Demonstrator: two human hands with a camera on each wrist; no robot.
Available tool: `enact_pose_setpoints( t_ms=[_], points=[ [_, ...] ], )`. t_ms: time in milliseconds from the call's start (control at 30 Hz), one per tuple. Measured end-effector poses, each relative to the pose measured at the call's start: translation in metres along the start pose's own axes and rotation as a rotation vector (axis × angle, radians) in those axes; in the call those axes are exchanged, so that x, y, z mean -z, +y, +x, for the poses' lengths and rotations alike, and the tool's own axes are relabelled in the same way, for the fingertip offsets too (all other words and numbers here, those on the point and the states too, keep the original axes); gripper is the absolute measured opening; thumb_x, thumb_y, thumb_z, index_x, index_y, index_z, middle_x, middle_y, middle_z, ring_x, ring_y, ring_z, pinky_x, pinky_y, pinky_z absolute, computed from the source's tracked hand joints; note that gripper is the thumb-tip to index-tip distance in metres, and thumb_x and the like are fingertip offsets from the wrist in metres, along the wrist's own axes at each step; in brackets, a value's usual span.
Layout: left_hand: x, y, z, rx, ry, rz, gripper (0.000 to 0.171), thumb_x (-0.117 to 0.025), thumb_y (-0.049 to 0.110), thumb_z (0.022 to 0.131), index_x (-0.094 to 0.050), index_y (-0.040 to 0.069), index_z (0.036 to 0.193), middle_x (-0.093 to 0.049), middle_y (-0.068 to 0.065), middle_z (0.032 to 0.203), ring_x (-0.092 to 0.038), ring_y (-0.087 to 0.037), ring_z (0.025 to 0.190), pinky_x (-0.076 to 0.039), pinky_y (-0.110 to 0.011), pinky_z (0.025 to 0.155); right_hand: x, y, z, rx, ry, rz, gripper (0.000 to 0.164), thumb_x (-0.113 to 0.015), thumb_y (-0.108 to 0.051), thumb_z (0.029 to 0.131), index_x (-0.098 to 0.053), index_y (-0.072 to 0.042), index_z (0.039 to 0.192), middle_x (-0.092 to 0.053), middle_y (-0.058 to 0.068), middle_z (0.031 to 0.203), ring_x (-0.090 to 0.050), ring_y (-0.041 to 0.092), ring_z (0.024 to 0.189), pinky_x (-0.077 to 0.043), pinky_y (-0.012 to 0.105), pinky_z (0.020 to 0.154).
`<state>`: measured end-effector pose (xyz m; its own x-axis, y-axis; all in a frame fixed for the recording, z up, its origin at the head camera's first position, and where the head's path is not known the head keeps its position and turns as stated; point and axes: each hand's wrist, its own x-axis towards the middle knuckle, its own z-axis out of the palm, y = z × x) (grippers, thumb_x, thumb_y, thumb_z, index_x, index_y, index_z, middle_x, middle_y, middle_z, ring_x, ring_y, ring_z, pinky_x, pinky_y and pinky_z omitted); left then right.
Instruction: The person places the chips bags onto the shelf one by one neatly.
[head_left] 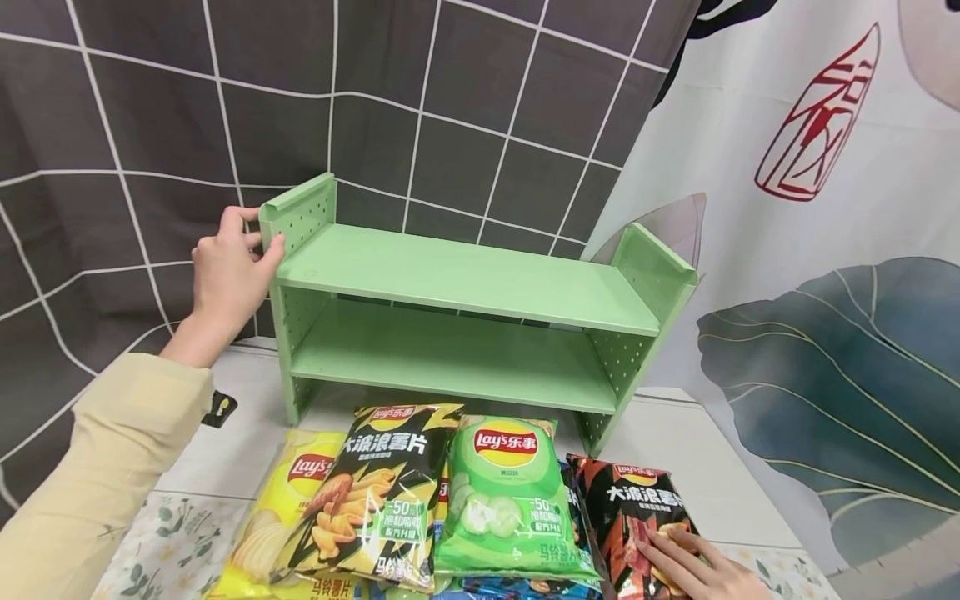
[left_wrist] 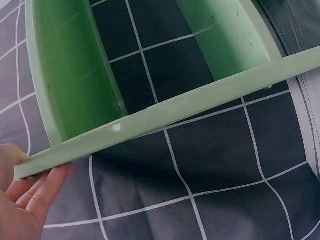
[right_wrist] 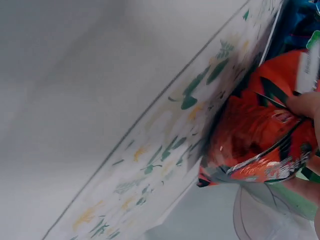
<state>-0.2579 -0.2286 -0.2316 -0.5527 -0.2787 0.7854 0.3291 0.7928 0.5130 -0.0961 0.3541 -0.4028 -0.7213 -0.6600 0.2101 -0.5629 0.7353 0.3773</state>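
A light green two-tier shelf [head_left: 457, 271] stands at the back of the table. My left hand [head_left: 232, 275] grips the upper end of its left side panel; the left wrist view shows fingers below the panel [left_wrist: 165, 112] and the thumb above it. At the front right, my right hand [head_left: 708, 571] holds a red and black potato chip bag [head_left: 611, 529]. In the right wrist view, thumb and fingers lie on opposite sides of this bag [right_wrist: 250, 135]. Beside it, in front of the shelf, lie a green chip bag [head_left: 506, 487], a black one [head_left: 375, 500] and a yellow one [head_left: 258, 533].
Blue chip bags [head_left: 495, 587] show partly beneath the green and black ones. A small black item [head_left: 219, 409] is on the white table [head_left: 202, 454] left of the shelf. A dark checked curtain [head_left: 465, 150] hangs behind, and a white printed cloth [head_left: 720, 125] hangs at right.
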Motion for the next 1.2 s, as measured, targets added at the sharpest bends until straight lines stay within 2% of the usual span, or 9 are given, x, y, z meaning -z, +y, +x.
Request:
enact_pose_setpoints(
  t_ms=[133, 200, 267, 400, 667, 800, 867, 1033, 1200],
  points=[
    [-0.002, 0.000, 0.000, 0.003, -0.005, -0.001, 0.036, -0.060, 0.014, 0.090, -0.053, -0.006, 0.120, -0.067, -0.027, 0.103, -0.068, -0.045, 0.087, -0.046, -0.053, 0.079, 0.001, -0.002, -0.001, -0.026, 0.174, -0.009, 0.049, -0.061, -0.055, 0.086, -0.058, -0.032, 0.129, -0.066, -0.011, 0.122, -0.054, 0.007, 0.108, -0.050, 0.014, 0.058],
    [-0.002, 0.000, 0.000, 0.001, -0.006, 0.001, 0.036, -0.059, 0.014, 0.090, -0.053, -0.006, 0.120, -0.067, -0.027, 0.103, -0.068, -0.046, 0.087, -0.046, -0.053, 0.078, 0.001, -0.002, -0.001, -0.027, 0.242, -0.022, 0.043, -0.048, -0.054, 0.094, -0.060, -0.030, 0.127, -0.066, -0.011, 0.122, -0.047, 0.002, 0.117, -0.050, 0.013, 0.059],
    [-0.002, 0.000, -0.001, -0.001, -0.004, 0.001, 0.036, -0.059, 0.013, 0.089, -0.053, -0.006, 0.120, -0.067, -0.027, 0.102, -0.068, -0.046, 0.086, -0.046, -0.053, 0.077, 0.002, -0.003, -0.001, -0.045, 0.281, -0.023, 0.053, -0.028, -0.058, 0.098, -0.063, -0.028, 0.124, -0.066, -0.011, 0.121, -0.036, -0.006, 0.129, -0.050, 0.013, 0.062],
    [-0.001, 0.001, 0.000, -0.007, 0.002, 0.000, 0.036, -0.059, 0.013, 0.089, -0.053, -0.006, 0.119, -0.067, -0.028, 0.101, -0.068, -0.046, 0.085, -0.046, -0.053, 0.077, 0.003, -0.002, 0.000, -0.058, 0.333, -0.031, 0.063, -0.014, -0.055, 0.100, -0.066, -0.025, 0.121, -0.067, -0.010, 0.120, -0.018, -0.014, 0.139, -0.051, 0.012, 0.068],
    [0.000, 0.001, 0.003, -0.002, 0.005, 0.001, 0.037, -0.059, 0.012, 0.087, -0.053, -0.006, 0.118, -0.067, -0.028, 0.101, -0.069, -0.046, 0.085, -0.047, -0.053, 0.079, 0.010, 0.005, 0.001, -0.030, 0.418, -0.018, 0.062, -0.018, -0.052, 0.102, -0.067, -0.019, 0.119, -0.067, -0.007, 0.122, -0.021, -0.009, 0.141, -0.050, 0.012, 0.070],
    [0.001, 0.001, 0.004, 0.004, 0.007, 0.003, 0.037, -0.059, 0.011, 0.086, -0.054, -0.006, 0.119, -0.067, -0.027, 0.101, -0.069, -0.045, 0.085, -0.048, -0.052, 0.080, 0.021, 0.006, 0.000, -0.070, 0.417, -0.029, 0.063, -0.014, -0.048, 0.103, -0.068, -0.018, 0.117, -0.068, -0.006, 0.118, -0.019, -0.012, 0.140, -0.050, 0.011, 0.067],
    [0.001, 0.001, 0.004, 0.006, 0.006, 0.004, 0.037, -0.059, 0.012, 0.086, -0.054, -0.006, 0.118, -0.067, -0.027, 0.101, -0.069, -0.045, 0.085, -0.048, -0.052, 0.079, 0.028, 0.007, -0.001, -0.059, 0.429, -0.006, 0.062, -0.015, -0.047, 0.103, -0.068, -0.016, 0.117, -0.066, -0.007, 0.122, -0.020, -0.011, 0.140, -0.047, 0.006, 0.078],
    [0.000, 0.000, 0.004, 0.017, 0.001, 0.007, 0.037, -0.059, 0.012, 0.086, -0.054, -0.006, 0.119, -0.067, -0.026, 0.102, -0.069, -0.044, 0.086, -0.048, -0.051, 0.078, 0.048, 0.010, 0.001, 0.065, 0.451, 0.077, 0.055, -0.023, -0.040, 0.105, -0.065, -0.007, 0.120, -0.049, -0.007, 0.144, -0.025, -0.001, 0.143, -0.017, 0.007, 0.111],
    [0.000, 0.000, 0.004, 0.030, -0.019, 0.007, 0.038, -0.060, 0.012, 0.087, -0.053, -0.006, 0.120, -0.066, -0.028, 0.104, -0.068, -0.045, 0.088, -0.048, -0.051, 0.080, 0.073, 0.005, 0.002, 0.049, 0.377, 0.062, 0.054, -0.036, -0.052, 0.100, -0.062, -0.013, 0.126, -0.039, -0.014, 0.150, -0.021, -0.001, 0.145, -0.010, 0.003, 0.110]
  ],
)
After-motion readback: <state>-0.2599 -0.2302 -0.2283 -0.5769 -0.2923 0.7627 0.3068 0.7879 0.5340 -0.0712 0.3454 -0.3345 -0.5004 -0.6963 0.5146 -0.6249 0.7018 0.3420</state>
